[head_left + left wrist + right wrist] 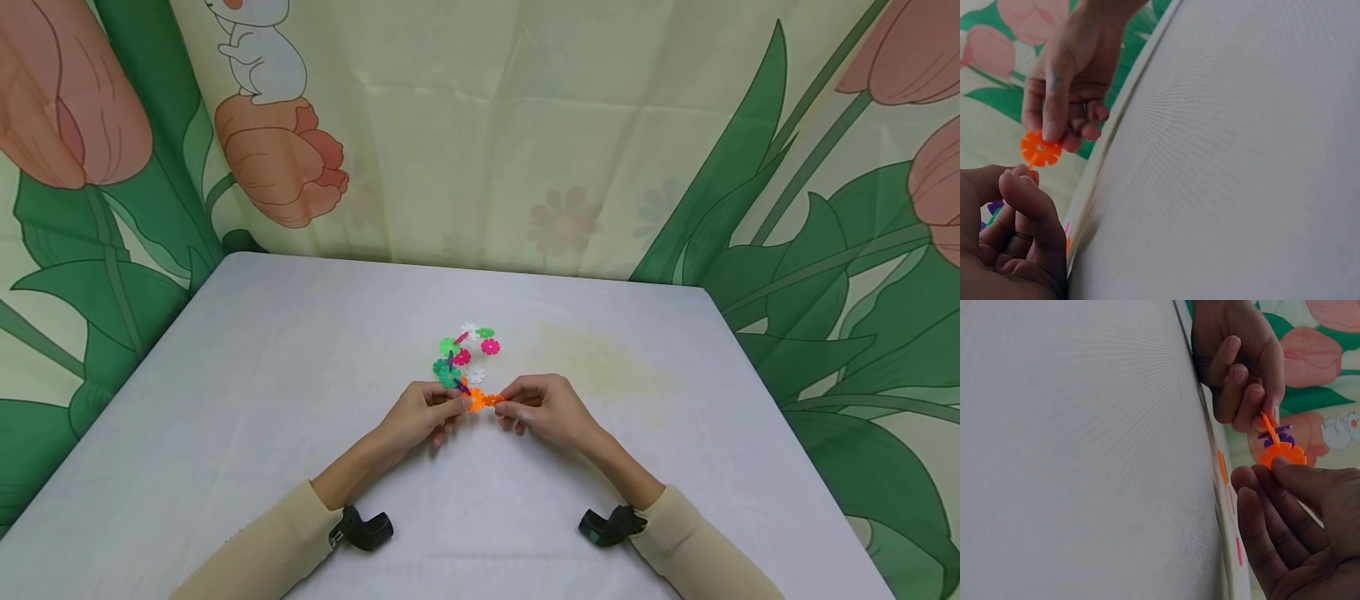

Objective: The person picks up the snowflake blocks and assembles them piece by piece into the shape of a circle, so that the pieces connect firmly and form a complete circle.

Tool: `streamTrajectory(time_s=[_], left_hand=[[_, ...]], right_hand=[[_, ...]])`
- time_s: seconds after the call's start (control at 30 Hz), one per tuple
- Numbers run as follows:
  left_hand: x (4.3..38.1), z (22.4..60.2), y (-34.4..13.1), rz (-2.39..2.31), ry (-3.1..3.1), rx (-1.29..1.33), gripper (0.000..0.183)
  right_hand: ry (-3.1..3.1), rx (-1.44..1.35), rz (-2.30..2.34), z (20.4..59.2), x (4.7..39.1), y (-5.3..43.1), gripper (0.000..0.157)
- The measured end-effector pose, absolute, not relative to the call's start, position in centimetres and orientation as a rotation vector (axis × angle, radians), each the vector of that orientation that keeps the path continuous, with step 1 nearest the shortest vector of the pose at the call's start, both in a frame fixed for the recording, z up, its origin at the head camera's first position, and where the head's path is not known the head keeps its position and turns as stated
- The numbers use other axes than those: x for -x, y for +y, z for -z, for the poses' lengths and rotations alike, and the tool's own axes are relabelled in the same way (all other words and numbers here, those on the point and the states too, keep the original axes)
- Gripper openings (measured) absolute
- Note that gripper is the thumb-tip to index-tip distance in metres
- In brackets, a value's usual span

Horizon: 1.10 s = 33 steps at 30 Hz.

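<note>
My left hand (pixel 420 414) pinches an orange notched disc (pixel 476 400) between thumb and fingers near the table's middle. Facing it, my right hand (pixel 551 408) pinches a second orange notched disc (pixel 492 400). The two discs meet at about right angles, edge to face, in the right wrist view; how deep their slots sit is hard to tell. Beyond the left fingertips, a purple disc (pixel 462 386), a teal disc (pixel 449 377) and a light green disc (pixel 449 346) appear in a curved chain. Fingers partly cover the orange discs.
Past the hands lie a white disc (pixel 476 375), a pink disc (pixel 491 347) and a green disc (pixel 485 332); whether these are loose is unclear. A white cloth covers the table (pixel 247 400). Behind it hangs a flowered curtain (pixel 480 167).
</note>
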State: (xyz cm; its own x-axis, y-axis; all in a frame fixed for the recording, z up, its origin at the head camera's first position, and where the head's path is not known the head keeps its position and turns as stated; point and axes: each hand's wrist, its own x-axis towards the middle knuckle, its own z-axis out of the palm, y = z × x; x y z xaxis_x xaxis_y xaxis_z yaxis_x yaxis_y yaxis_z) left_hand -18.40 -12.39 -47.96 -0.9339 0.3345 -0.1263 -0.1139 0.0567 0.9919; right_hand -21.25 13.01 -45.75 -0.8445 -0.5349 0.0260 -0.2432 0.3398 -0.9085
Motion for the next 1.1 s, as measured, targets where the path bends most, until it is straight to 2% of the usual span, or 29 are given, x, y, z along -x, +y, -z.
streamTrajectory(time_s=[1.1], left_hand=[[18.63, 48.09, -12.43, -1.951, 1.996, -0.218, 0.03]], right_hand=[[2.341, 0.731, 1.587, 45.98, 21.07, 12.67, 0.015]])
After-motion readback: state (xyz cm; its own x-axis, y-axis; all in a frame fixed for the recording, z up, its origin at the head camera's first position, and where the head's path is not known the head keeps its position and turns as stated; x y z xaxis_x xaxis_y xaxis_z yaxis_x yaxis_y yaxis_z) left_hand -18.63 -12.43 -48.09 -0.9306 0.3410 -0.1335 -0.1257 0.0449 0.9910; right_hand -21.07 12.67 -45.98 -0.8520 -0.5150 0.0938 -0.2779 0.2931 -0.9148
